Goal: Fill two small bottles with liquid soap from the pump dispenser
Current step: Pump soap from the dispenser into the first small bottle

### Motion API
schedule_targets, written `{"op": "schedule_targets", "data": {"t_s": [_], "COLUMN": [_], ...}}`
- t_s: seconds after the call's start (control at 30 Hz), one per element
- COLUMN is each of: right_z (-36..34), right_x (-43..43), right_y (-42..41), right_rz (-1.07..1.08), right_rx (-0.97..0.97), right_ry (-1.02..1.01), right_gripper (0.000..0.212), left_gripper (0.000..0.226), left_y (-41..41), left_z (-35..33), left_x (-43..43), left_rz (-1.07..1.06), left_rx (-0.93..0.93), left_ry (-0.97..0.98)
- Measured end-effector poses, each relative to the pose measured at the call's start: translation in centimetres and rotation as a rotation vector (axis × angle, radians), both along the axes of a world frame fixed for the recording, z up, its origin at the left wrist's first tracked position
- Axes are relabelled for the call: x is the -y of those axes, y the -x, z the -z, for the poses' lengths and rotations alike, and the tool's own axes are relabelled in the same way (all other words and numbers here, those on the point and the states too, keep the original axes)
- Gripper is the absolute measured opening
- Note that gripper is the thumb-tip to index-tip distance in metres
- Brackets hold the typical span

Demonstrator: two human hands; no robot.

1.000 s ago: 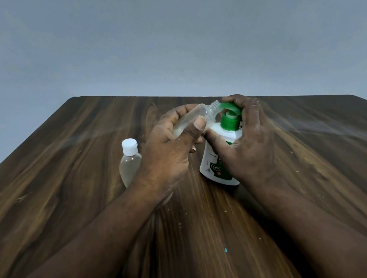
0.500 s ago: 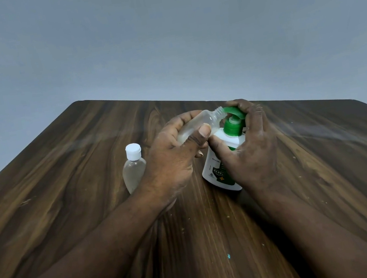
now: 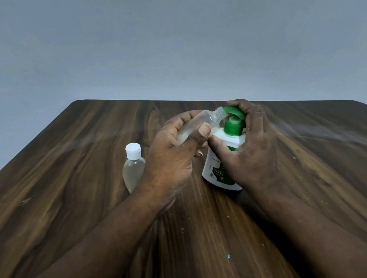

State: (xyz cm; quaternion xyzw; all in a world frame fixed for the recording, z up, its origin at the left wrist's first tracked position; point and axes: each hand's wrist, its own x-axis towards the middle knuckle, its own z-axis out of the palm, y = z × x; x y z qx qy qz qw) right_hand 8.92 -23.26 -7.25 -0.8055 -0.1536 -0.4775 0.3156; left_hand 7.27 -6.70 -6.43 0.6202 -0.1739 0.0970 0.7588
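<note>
Open bottle (image 3: 202, 125) tilted in left grip (image 3: 175, 157), mouth at pump dispenser (image 3: 230, 138).

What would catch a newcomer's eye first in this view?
The two hands meeting mid-table: the left hand holds an uncapped small bottle tilted, its neck at the green spout of the pump dispenser, which the right hand clasps over the top. Left of them a capped small bottle stands upright on the wooden table.
</note>
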Motion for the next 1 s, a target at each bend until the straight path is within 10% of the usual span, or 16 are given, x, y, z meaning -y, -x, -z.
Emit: {"op": "schedule_targets", "data": {"t_s": [1.0], "right_z": [0.01], "right_x": [-0.04], "right_y": [-0.10], "right_rz": [-0.028], "right_rx": [0.025], "right_ry": [-0.023], "right_gripper": [0.055], "left_gripper": [0.033], "left_y": [-0.05], "left_z": [0.14], "left_x": [0.00], "left_rz": [0.000], "left_rx": [-0.001], "left_ry": [0.018]}}
